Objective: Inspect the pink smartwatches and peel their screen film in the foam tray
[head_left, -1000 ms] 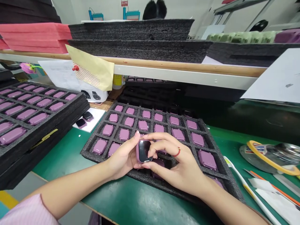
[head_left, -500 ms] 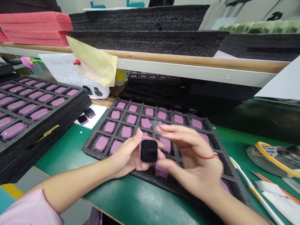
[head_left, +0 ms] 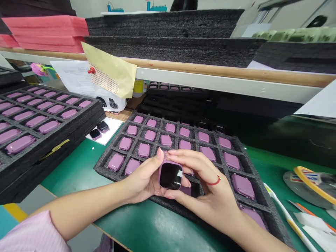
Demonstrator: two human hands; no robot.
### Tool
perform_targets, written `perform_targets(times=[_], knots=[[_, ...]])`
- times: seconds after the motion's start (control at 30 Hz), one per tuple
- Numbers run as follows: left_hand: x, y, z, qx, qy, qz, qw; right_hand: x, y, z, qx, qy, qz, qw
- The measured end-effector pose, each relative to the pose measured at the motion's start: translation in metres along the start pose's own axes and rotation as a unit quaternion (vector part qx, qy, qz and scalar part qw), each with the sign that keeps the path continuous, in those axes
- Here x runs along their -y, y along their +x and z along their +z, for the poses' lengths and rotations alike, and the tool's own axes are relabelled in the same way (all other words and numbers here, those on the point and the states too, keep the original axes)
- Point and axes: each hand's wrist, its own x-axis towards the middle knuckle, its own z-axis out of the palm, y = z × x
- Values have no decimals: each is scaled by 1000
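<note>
Head view: the left hand (head_left: 143, 178) and right hand (head_left: 207, 185) together grip a smartwatch (head_left: 170, 176) with a mauve case and a black screen, which faces up and tilts toward the camera. The left thumb rises beside the case's upper left corner, while the right fingers (head_left: 181, 156) curl over its top edge and the right thumb comes in under its lower edge. A red thread bracelet (head_left: 214, 181) circles the right hand near the wrist, and a pink striped sleeve (head_left: 31, 234) covers the left arm near the lower edge of the view.

Directly beneath the hands lies a dark grey foam tray (head_left: 101, 168), with mauve-cased watches (head_left: 144, 150) sitting in rows of square compartments. Its corner rests on a green table (head_left: 70, 178). To the left, a stacked foam tray pile (head_left: 60, 154) holds more cased watches, and two dark-faced watches (head_left: 103, 126) lie on a white card (head_left: 110, 134) between the piles. To the right, a white toothbrush (head_left: 286, 217) lies near a metal dish (head_left: 309, 185) with a yellow rim. Above, a wooden-edged shelf (head_left: 210, 71) carries black foam sheets (head_left: 168, 52).
</note>
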Motion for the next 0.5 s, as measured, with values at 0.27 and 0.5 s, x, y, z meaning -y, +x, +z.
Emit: perform_targets(times=[0.27,0.5], knots=[[-2,-2,3,14,-35,24,999,-2,2,-3,-153,120,46,980],[-1,-1,3,-10,-44,31,999,9,-12,-18,-34,-88,-80,992]])
